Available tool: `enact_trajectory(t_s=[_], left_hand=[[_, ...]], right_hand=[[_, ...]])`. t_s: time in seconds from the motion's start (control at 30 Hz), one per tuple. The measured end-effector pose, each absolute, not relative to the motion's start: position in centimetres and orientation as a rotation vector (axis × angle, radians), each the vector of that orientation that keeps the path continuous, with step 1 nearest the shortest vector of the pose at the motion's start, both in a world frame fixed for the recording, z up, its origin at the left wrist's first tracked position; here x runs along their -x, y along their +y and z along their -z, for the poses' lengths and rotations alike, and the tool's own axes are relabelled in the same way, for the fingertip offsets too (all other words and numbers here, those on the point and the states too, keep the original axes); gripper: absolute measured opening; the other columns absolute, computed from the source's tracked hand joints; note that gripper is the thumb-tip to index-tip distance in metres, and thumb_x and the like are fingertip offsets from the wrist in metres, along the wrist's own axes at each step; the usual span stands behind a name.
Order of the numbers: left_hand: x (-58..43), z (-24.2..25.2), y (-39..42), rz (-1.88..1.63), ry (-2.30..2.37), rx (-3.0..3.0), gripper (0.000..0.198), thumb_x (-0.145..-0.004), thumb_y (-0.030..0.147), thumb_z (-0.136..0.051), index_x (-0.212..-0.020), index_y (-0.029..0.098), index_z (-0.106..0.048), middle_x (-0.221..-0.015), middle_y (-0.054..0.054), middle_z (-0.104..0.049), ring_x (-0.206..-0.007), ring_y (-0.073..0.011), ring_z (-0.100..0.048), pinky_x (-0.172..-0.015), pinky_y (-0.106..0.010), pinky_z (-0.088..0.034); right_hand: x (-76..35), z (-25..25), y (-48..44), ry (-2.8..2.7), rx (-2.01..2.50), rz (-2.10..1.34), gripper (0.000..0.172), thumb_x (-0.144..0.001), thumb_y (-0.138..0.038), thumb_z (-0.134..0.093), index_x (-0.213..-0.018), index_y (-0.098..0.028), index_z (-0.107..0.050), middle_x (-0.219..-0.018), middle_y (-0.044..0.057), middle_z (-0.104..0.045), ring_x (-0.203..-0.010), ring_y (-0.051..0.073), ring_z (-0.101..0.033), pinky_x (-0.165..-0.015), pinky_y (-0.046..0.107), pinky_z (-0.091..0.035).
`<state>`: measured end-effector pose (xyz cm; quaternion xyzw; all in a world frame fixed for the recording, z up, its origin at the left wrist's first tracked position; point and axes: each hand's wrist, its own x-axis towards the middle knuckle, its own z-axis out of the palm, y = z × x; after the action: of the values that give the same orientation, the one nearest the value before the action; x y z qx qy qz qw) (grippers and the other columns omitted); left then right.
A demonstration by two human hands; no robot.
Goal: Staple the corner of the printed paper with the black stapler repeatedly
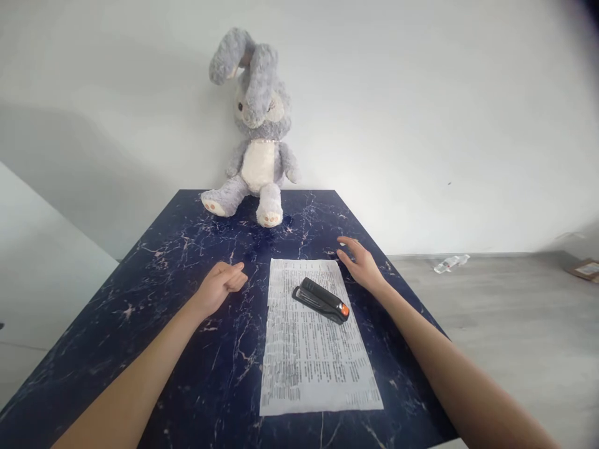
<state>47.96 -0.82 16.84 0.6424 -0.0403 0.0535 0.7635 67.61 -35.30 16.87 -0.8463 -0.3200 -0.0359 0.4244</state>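
A black stapler (322, 300) with an orange end lies at a slant on a printed sheet of paper (322, 393). To the left of the sheet, my left hand (222, 285) rests on the table, curled into a loose fist with nothing visible in it. My right hand (362, 267) is beside the sheet's upper right corner, its thumb and fingers apart and holding nothing. Both hands are clear of the stapler.
The dark blue marble-patterned table (187, 374) narrows away toward a white wall (397, 112). A grey plush rabbit (259, 137) sits at its far edge, leaning on the wall. On the floor to the right lie a crumpled clear wrapper (452, 264) and a brown item (587, 270).
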Motion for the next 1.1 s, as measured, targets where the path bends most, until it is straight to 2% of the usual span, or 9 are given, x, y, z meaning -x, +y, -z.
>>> enact_trajectory(t_s=[0.07, 0.17, 0.27, 0.6, 0.7, 0.8, 0.93, 1.03, 1.1], left_hand=[[-47.9, -17.2, -1.0, -0.107, -0.096, -1.356, 0.066, -0.102, 0.039, -0.054, -0.053, 0.018, -0.014, -0.051, 0.006, -0.011, -0.049, -0.0086, -0.014, -0.054, -0.032, -0.014], [-47.8, -17.6, -1.1, -0.059, -0.121, -1.254, 0.068, -0.1, 0.038, -0.056, -0.052, 0.019, -0.012, -0.05, 0.007, -0.009, -0.047, -0.0083, -0.014, -0.053, -0.032, -0.015], [-47.7, -17.9, -0.8, -0.018, -0.161, -1.143, 0.07, -0.098, 0.038, -0.058, -0.052, 0.019, -0.01, -0.049, 0.007, -0.006, -0.045, -0.0083, -0.013, -0.052, -0.031, -0.016], [-46.7, -18.2, 1.3, -0.11, -0.167, -1.075, 0.083, -0.076, 0.06, -0.066, -0.045, 0.021, 0.001, -0.044, 0.007, 0.009, -0.04, -0.0071, -0.004, -0.042, -0.03, -0.014], [-46.2, -18.5, 2.4, -0.224, -0.112, -1.093, 0.082, -0.079, 0.065, -0.061, -0.048, 0.021, 0.001, -0.048, 0.007, 0.013, -0.039, -0.0077, -0.003, -0.041, -0.029, -0.018], [-45.8, -18.7, 3.6, -0.35, -0.081, -1.086, 0.079, -0.087, 0.066, -0.053, -0.05, 0.022, 0.0, -0.05, 0.007, 0.014, -0.04, -0.0089, -0.001, -0.041, -0.029, -0.018], [-45.6, -18.9, 4.4, -0.478, -0.034, -1.054, 0.075, -0.094, 0.061, -0.049, -0.05, 0.021, -0.002, -0.049, 0.007, 0.009, -0.041, -0.01, -0.005, -0.042, -0.029, -0.022], [-45.7, -19.2, 4.2, -0.494, -0.016, -1.015, 0.074, -0.096, 0.053, -0.052, -0.052, 0.02, -0.003, -0.048, 0.006, 0.004, -0.041, -0.0102, -0.01, -0.044, -0.028, -0.025], [-45.7, -19.4, 3.9, -0.491, -0.026, -0.969, 0.073, -0.095, 0.047, -0.054, -0.052, 0.019, -0.003, -0.048, 0.005, 0.002, -0.041, -0.0101, -0.012, -0.045, -0.027, -0.025]], right_hand=[[-68.7, -15.4, -34.4, -0.719, 2.331, 0.185, 0.063, -0.103, -0.054, -0.04, -0.149, -0.012, -0.052, -0.157, 0.02, -0.047, -0.149, 0.032, -0.041, -0.124, 0.05, -0.03], [-69.1, -13.8, -32.9, -0.782, 2.631, 0.092, 0.075, -0.104, -0.053, -0.034, -0.155, 0.001, -0.039, -0.166, 0.027, -0.027, -0.158, 0.035, -0.018, -0.128, 0.051, -0.018], [-68.5, -13.5, -31.3, -0.859, 2.811, 0.038, 0.072, -0.105, -0.045, -0.03, -0.157, 0.005, -0.032, -0.167, 0.029, -0.02, -0.159, 0.037, -0.01, -0.128, 0.054, -0.013], [-61.2, -14.9, -14.7, -1.143, 2.646, -0.024, 0.064, -0.104, -0.027, -0.028, -0.157, 0.009, -0.027, -0.167, 0.03, -0.017, -0.159, 0.037, -0.01, -0.127, 0.058, -0.012], [-59.1, -15.0, -9.4, -1.105, 2.597, -0.028, 0.061, -0.102, -0.021, -0.03, -0.157, 0.006, -0.028, -0.167, 0.03, -0.02, -0.158, 0.039, -0.012, -0.124, 0.064, -0.013], [-58.3, -15.6, -6.3, -1.172, 2.515, -0.027, 0.058, -0.099, -0.011, -0.03, -0.155, 0.002, -0.032, -0.166, 0.028, -0.026, -0.158, 0.035, -0.018, -0.125, 0.061, -0.015], [-58.3, -16.6, -5.9, -1.647, 2.182, -0.047, 0.055, -0.093, -0.001, -0.037, -0.147, -0.01, -0.047, -0.166, 0.015, -0.034, -0.158, 0.025, -0.021, -0.128, 0.053, -0.013], [-58.2, -16.8, -7.1, -1.866, 1.922, -0.086, 0.048, -0.098, -0.004, -0.037, -0.142, -0.016, -0.052, -0.161, 0.009, -0.044, -0.153, 0.019, -0.034, -0.127, 0.041, -0.021], [-57.9, -16.7, -8.1, -1.952, 1.871, -0.152, 0.041, -0.103, -0.011, -0.037, -0.141, -0.018, -0.052, -0.158, 0.009, -0.049, -0.147, 0.019, -0.044, -0.125, 0.042, -0.026]])
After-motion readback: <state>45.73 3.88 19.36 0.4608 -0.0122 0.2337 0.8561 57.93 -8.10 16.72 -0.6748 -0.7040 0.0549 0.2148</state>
